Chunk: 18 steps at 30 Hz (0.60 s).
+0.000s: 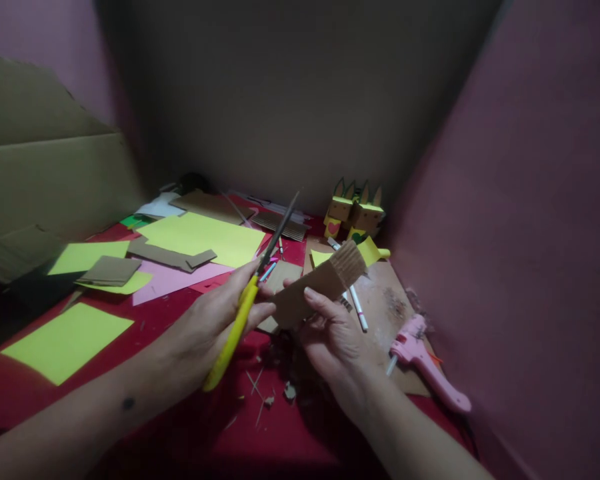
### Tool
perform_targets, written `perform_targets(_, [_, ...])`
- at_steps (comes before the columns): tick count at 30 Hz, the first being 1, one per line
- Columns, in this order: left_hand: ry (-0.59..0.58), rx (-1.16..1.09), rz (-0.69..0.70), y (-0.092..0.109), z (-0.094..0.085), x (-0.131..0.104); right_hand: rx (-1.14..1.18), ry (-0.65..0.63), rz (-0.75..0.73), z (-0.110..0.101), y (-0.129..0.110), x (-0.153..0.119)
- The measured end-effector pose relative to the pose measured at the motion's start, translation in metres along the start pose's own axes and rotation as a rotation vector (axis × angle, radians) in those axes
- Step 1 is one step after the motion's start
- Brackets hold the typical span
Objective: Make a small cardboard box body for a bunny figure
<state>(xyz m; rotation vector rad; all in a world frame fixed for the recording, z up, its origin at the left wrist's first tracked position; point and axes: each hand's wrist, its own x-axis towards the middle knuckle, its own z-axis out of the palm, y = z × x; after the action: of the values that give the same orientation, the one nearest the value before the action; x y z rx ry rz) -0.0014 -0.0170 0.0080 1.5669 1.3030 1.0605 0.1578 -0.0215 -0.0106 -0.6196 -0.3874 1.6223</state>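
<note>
My left hand (pixel 215 307) is closed around a pair of scissors (pixel 237 330) with yellow handles, its dark blades pointing up and away. Some of its fingertips reach to the left end of a cardboard strip (pixel 310 287). In my right hand (pixel 335 337) I grip that brown strip, thumb on top and fingers underneath. The strip is tilted, and its far right end (pixel 349 263) shows bare ribbed corrugation. Below the hands, small paper scraps (pixel 290 391) lie on the red tabletop (pixel 260 433).
A pink glue gun (pixel 417 353) rests on a cardboard board (pixel 380 293) at right, near a white marker (pixel 357 308). Two cardboard figures (pixel 355 213) with pointed ears stand behind. Yellow sheets (pixel 67 340) and cardboard pieces (pixel 113 270) spread leftward. A large cardboard box (pixel 50 173) stands far left.
</note>
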Motion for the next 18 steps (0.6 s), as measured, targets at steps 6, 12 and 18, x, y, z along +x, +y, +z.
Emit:
perform_targets(6, [-0.187, -0.051, 0.097, -0.004, -0.005, 0.016, 0.008, 0.033, -0.044, 0.001, -0.007, 0.003])
perform_targets(12, [-0.235, -0.021, 0.140, -0.026, -0.017, 0.014, -0.029, 0.088, -0.204, 0.000, -0.022, 0.011])
perform_targets(18, [-0.223, -0.013, 0.073, -0.035, -0.013, 0.015, -0.012, 0.101, -0.183, -0.001, -0.020, 0.011])
